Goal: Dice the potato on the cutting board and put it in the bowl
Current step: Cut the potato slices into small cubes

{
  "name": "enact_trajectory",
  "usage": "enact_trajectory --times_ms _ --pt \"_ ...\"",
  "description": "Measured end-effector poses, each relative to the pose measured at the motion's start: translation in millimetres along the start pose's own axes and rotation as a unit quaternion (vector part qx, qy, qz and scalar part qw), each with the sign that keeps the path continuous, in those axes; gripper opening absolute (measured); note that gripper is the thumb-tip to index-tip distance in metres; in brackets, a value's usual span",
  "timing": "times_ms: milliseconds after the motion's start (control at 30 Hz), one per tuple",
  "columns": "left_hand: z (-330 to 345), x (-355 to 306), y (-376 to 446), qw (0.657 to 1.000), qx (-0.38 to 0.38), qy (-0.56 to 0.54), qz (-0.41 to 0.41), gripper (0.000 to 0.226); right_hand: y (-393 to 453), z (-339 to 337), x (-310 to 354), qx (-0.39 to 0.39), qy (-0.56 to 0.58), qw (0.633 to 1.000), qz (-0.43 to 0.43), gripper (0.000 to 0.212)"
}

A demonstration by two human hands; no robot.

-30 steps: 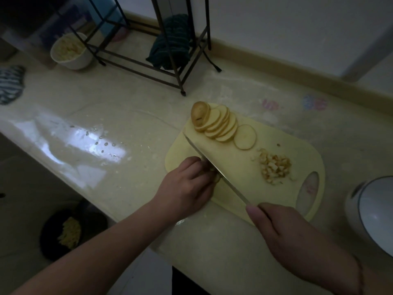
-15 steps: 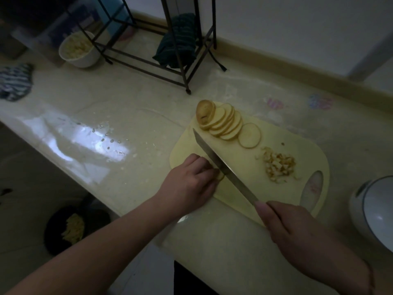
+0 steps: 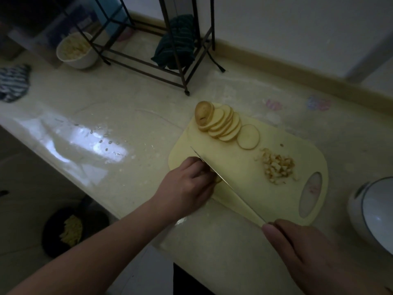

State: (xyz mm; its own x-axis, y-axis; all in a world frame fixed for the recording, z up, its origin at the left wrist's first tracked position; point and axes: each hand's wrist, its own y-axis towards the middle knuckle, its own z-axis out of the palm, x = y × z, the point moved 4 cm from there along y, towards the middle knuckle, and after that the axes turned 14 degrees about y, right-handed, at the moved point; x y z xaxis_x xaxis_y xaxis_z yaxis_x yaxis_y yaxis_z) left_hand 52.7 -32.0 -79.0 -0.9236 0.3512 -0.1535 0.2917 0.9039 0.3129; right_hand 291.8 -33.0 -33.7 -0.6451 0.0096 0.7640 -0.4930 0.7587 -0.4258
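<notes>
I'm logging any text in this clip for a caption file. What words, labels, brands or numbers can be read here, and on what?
None can be read.
Boxes behind the rack: dark patches that may be print, too dim and blurred to read.
Pink and blue marks on the counter: patterns, no letters visible.
Cutting board, knife, white bowl: no lettering visible.

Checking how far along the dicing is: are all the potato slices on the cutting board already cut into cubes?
No, a fanned row of whole potato slices lies on the cutting board beside the diced pile.
</notes>
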Motion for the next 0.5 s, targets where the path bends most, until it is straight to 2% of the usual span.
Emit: enact_trajectory --times_ms 200,400,500 --pt "0 -2 1 1.000 -0.015 -0.007 -0.003 0.014 2 -4 -2 0.016 -0.014 1.000 0.006 0.092" --pt "-1 0 3 1.000 -0.008 0.002 0.015 0.017 27 5 18 0.018 0.002 1.000 -0.015 0.063" --pt "-4 0 4 1.000 -0.003 0.010 0.024 0.015 29 -2 15 0.014 0.031 0.999 -0.007 0.066"
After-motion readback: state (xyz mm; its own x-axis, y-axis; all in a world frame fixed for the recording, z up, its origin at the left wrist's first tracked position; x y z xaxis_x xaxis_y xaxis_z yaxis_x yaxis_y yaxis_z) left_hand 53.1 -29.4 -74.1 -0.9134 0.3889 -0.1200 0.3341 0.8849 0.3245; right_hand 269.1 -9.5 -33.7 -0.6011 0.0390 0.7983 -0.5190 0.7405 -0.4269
